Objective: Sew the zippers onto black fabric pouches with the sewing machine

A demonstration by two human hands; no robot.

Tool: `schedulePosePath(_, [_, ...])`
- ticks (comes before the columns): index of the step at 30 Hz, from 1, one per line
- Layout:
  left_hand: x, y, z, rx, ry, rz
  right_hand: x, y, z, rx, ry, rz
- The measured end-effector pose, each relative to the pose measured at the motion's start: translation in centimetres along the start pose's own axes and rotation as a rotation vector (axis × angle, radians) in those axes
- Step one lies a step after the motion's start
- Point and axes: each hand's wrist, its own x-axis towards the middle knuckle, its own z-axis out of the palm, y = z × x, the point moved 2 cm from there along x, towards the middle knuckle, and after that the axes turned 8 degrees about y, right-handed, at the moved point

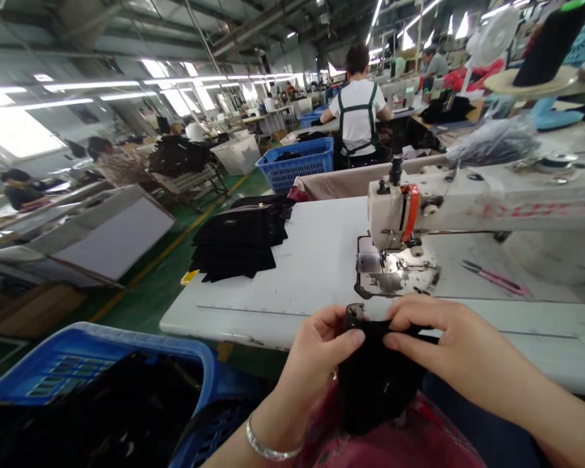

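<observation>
A black fabric piece (383,383) hangs between my two hands, just in front of the table's front edge and above my lap. My left hand (316,351) pinches its upper left edge, where a short strip curls upward. With thumb and fingers, my right hand (443,331) grips the upper right edge. Right behind the hands stands a white sewing machine (394,214), its needle area over a metal plate (394,276). At the table's left, a stack of black fabric pieces (238,237) lies flat.
Pink-handled thread snips (497,278) lie under the machine arm. A blue basket (205,354) of black pieces stands low at the left. Another blue basket (297,162) is behind the table, beside a seated person (358,110). A black thread cone (548,49) stands at the upper right.
</observation>
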Motion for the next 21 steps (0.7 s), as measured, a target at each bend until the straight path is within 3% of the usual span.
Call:
schedulePosePath(7, [0.2,-0.3,0.7,-0.023,0.134,-0.03,0.0,0.3,-0.4,-0.054,0.043,0.027])
schedulePosePath(16, [0.6,-0.9,0.6,0.004,0.144,-0.048,0.4,1.3,-0.4,-0.056,0.068,0.08])
schedulePosePath(21, [1.6,2.0,-0.2,0.275,0.107,0.06,-0.1,2.0,1.3,0.103,0.143,0.206])
